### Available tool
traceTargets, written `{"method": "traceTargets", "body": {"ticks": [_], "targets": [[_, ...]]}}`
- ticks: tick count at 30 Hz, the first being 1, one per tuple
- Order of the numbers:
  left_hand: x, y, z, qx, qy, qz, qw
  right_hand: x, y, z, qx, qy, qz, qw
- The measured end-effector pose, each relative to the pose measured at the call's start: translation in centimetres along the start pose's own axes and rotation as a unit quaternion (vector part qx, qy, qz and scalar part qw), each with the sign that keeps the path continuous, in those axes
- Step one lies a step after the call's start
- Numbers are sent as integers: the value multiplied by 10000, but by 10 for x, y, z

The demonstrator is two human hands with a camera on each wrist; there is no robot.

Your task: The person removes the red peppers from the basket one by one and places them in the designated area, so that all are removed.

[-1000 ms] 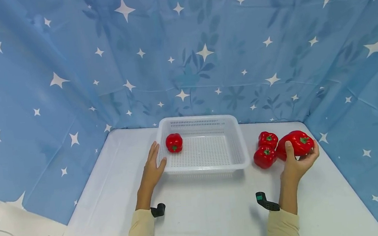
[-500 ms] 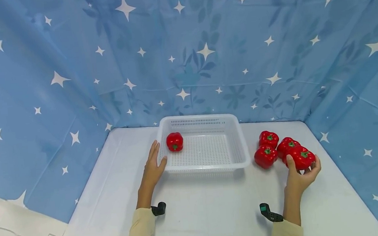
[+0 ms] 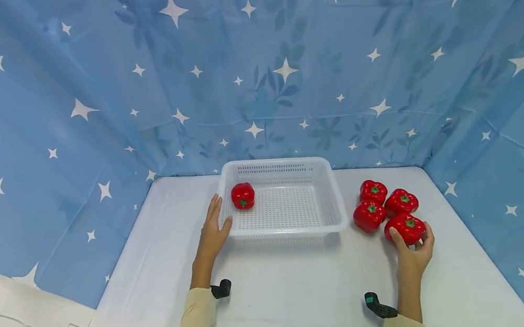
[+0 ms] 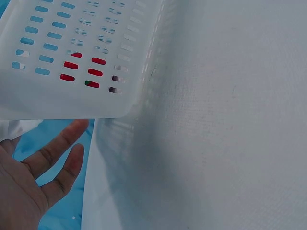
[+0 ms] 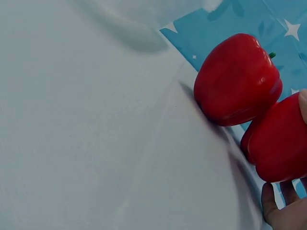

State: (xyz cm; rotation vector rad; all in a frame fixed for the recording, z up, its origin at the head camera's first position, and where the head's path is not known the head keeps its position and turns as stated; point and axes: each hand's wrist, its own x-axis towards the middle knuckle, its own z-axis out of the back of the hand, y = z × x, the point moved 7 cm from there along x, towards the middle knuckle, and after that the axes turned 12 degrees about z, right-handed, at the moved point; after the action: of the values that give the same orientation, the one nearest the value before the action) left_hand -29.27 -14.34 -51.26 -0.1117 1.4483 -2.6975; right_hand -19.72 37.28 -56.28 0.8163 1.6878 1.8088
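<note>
My right hand (image 3: 413, 257) grips a red bell pepper (image 3: 405, 228), thumb on one side and fingers on the other, at the near end of a pepper cluster. Up close in the right wrist view, the held pepper (image 5: 280, 143) sits between thumb and fingers, beside another pepper (image 5: 237, 81). Three more red bell peppers, a back one (image 3: 372, 192), a left one (image 3: 369, 216) and a right one (image 3: 401, 201), stand close by. With fingers extended, my left hand (image 3: 212, 234) rests at the left side of a white plastic basket (image 3: 287, 232). One pepper (image 3: 243, 196) lies inside the basket.
The white-covered table (image 3: 297, 286) bears the basket at its far middle. A blue curtain with white stars (image 3: 254, 80) hangs behind and along both sides. Pale printed cloth (image 3: 21, 323) shows at the lower left.
The right hand has brought its pepper nearer to me and slightly left, down beside the others, uncovering the pepper behind it. The left hand and basket stay put.
</note>
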Motion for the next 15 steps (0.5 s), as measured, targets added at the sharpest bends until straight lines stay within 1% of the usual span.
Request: {"method": "traceTargets", "body": {"ticks": [5, 15], "targets": [[1, 0, 1, 9, -14, 66, 10000, 4, -1, -2, -171, 199, -25, 9997], [0, -1, 1, -25, 17, -4, 10000, 5, -2, -1, -424, 371, 11, 9984]]}}
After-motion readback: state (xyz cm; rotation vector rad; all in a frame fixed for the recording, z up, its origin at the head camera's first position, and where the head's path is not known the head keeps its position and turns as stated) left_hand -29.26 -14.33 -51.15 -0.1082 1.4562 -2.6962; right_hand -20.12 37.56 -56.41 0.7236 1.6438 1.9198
